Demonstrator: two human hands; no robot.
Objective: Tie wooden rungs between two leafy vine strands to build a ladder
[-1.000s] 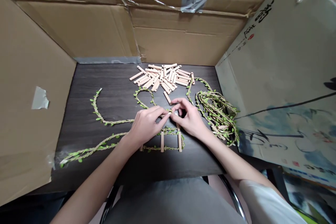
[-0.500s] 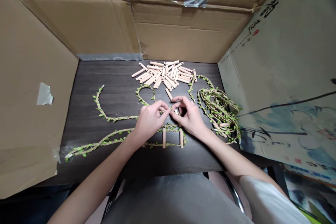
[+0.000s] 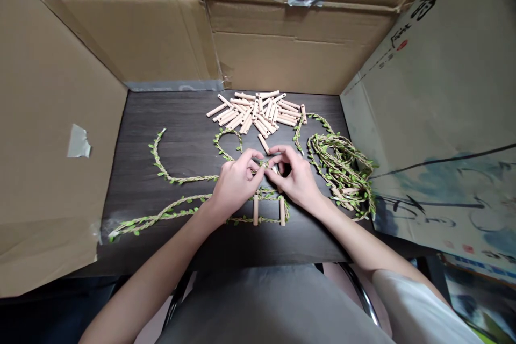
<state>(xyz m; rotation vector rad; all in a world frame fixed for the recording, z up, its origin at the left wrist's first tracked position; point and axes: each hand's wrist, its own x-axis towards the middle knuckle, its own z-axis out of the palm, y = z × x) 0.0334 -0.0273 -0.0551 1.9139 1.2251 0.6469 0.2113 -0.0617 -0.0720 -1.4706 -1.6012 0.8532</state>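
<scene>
Thumb and fingers of my left hand (image 3: 238, 178) pinch a braided leaf rope (image 3: 197, 178), whose loose part runs off to the left and curls up at its end. My right hand (image 3: 293, 176) grips the same rope close beside it, fingertips nearly meeting. Part of a peg and the exact bit of rope between the fingers are hidden. Just beyond the fingers lies a single wooden peg (image 3: 263, 144). Below the hands is a rope ladder (image 3: 269, 220) with wooden rungs (image 3: 255, 210) between two leafy strands, its tied end (image 3: 114, 234) taped at the left.
A pile of drilled wooden pegs (image 3: 258, 110) lies at the back of the dark table (image 3: 177, 113). A heap of leaf rope (image 3: 338, 166) sits at the right, with a few pegs in it. Cardboard walls (image 3: 278, 54) enclose the back and both sides.
The view has shifted slightly, moving everything a little to the right. Both hands stay together at the rope, with the fingertips slightly farther apart and more green leaf showing between them.
</scene>
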